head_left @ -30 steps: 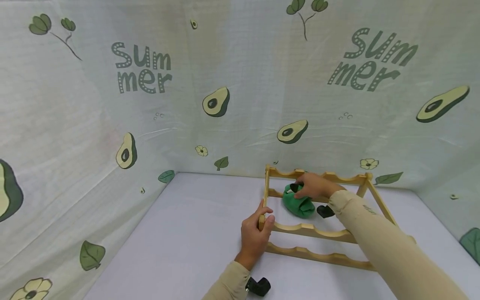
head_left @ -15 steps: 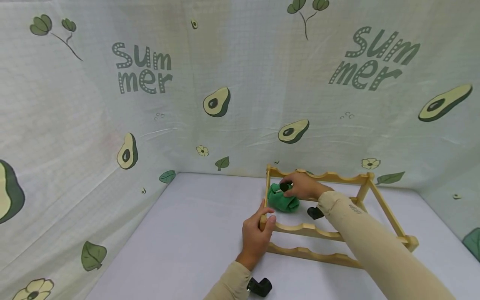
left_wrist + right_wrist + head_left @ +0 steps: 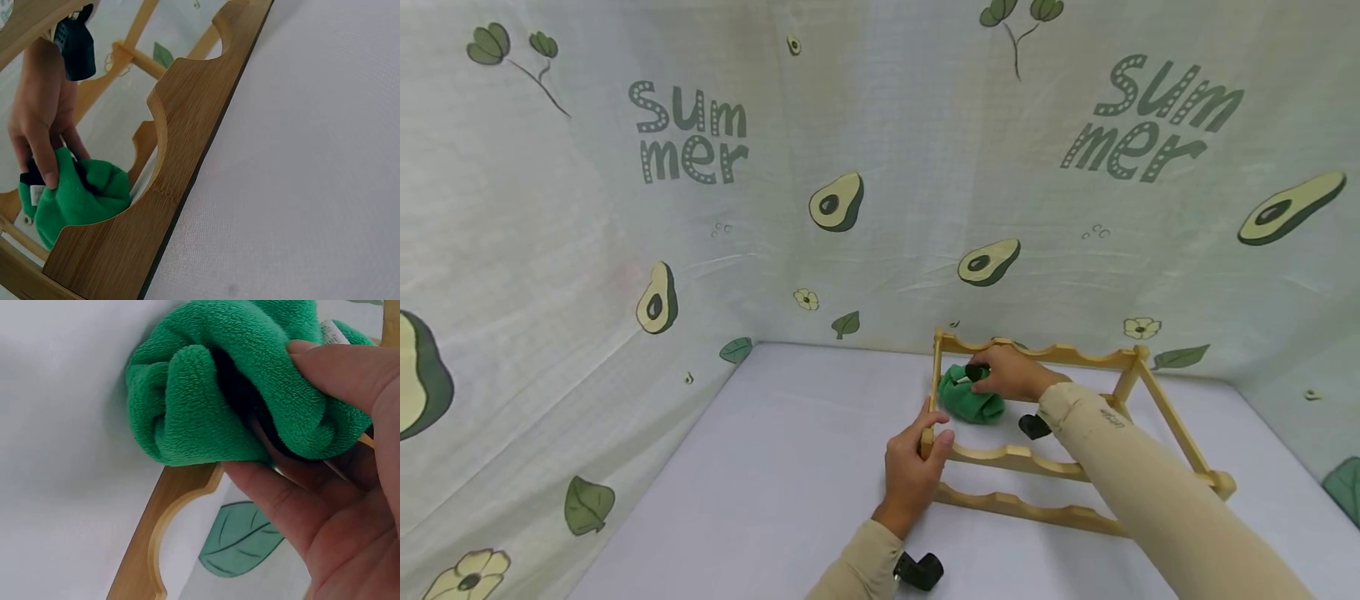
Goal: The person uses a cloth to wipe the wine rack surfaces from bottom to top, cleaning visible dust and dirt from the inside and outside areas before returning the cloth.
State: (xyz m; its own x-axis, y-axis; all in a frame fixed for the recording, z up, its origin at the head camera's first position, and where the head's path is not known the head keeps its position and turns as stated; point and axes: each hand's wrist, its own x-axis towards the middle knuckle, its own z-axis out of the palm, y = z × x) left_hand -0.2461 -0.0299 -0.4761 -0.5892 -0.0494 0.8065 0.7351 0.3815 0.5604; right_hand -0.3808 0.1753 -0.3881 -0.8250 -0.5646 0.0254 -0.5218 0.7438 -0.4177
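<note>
A light wooden rack with scalloped rails (image 3: 1011,457), like a wine rack, stands on the white table. My left hand (image 3: 912,467) grips its near left corner, with the thumb on the near side of the post. Inside the frame, my right hand (image 3: 1011,372) holds a bunched green terry cloth (image 3: 972,404) near the left end. In the right wrist view, the thumb lies on top of the cloth (image 3: 212,394) and the other fingers are under it. The left wrist view shows a white tag (image 3: 37,195) on the cloth. Something dark shows in its folds; I cannot tell what.
The white table surface (image 3: 775,467) extends left of the rack. A pale curtain (image 3: 880,167) printed with avocados and lettering hangs behind and on both sides. Black wrist-worn devices (image 3: 919,572) sit by both wrists. My right forearm (image 3: 1150,475) crosses over the rack's front rails.
My right hand has moved left with the green cloth, toward the rack's left end, then shifted very slightly back right. The left hand stays on the rack's corner.
</note>
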